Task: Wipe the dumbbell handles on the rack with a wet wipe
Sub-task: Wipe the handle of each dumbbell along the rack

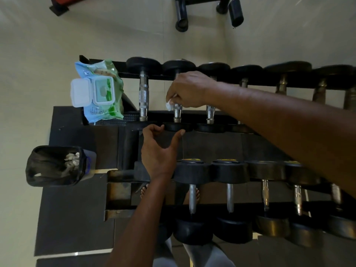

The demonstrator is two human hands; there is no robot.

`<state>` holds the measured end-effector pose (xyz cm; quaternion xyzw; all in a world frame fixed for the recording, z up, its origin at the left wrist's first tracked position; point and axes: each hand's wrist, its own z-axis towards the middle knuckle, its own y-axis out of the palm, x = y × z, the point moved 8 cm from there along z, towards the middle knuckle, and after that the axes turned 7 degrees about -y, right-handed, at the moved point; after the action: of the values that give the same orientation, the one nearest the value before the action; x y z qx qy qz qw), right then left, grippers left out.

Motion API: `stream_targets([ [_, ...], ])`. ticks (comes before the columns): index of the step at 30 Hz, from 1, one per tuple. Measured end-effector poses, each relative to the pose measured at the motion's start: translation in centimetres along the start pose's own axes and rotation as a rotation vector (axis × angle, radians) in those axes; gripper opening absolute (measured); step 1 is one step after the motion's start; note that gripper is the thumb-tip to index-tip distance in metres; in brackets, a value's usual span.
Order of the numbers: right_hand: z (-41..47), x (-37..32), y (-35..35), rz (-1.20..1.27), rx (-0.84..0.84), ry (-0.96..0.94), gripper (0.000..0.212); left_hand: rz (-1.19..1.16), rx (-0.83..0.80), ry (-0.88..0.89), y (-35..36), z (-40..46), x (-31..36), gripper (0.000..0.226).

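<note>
Right, your right hand (189,89) is clamped round the handle (177,109) of the second dumbbell from the wipe pack (99,91), on the rack's (154,114) upper tier, with the wet wipe (169,105) pinched under the fingers; only a white corner shows. Your left hand (159,149) holds nothing: fingers loosely curled and apart, thumb and fingertips at the near head (177,127) of that same dumbbell; I can't tell whether they touch it.

Risks from here:
- Most of the wipe is bunched inside your fist, so it may cover just a strip of the knurling and skip the collar ends.
- Twisting hard could roll the dumbbell in its cradle; your left hand looks placed to stop that, so brace it firmly.
- The pack sits just beside the first dumbbell, at the rack's end. An elbow swing could knock it off.

Containers: the pack's lid is flipped open, so the wipes inside may dry out. The bin (57,166), on the floor below the pack, has a black liner and holds a few crumpled whitish wipes.
</note>
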<state>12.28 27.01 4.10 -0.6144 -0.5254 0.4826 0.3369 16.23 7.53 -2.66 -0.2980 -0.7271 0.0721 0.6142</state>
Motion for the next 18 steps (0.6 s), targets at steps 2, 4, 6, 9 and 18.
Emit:
stream_targets([
  [2, -0.5, -0.1, 0.6, 0.027, 0.002, 0.014, 0.028, 0.027, 0.015, 0.017, 0.3, -0.3, -0.4, 0.05],
  [4, -1.2, -0.5, 1.5, 0.063, -0.003, 0.005, 0.025, 0.048, 0.028, 0.016, 0.8, -0.9, -1.0, 0.044],
  [6, -1.8, -1.1, 3.2, 0.131, -0.025, 0.006, 0.022, 0.023, 0.001, -0.05, 1.4, -1.5, -2.3, 0.045],
  [9, -2.5, -0.3, 4.4, 0.335, 0.038, 0.067, 0.018, -0.132, -0.09, -0.275, 2.5, -2.2, -4.1, 0.063],
  [18, -6.7, 5.7, 4.8, 0.772, 0.612, 0.354, 0.024, -0.555, -0.103, -0.502, 5.5, -1.6, -4.2, 0.086],
])
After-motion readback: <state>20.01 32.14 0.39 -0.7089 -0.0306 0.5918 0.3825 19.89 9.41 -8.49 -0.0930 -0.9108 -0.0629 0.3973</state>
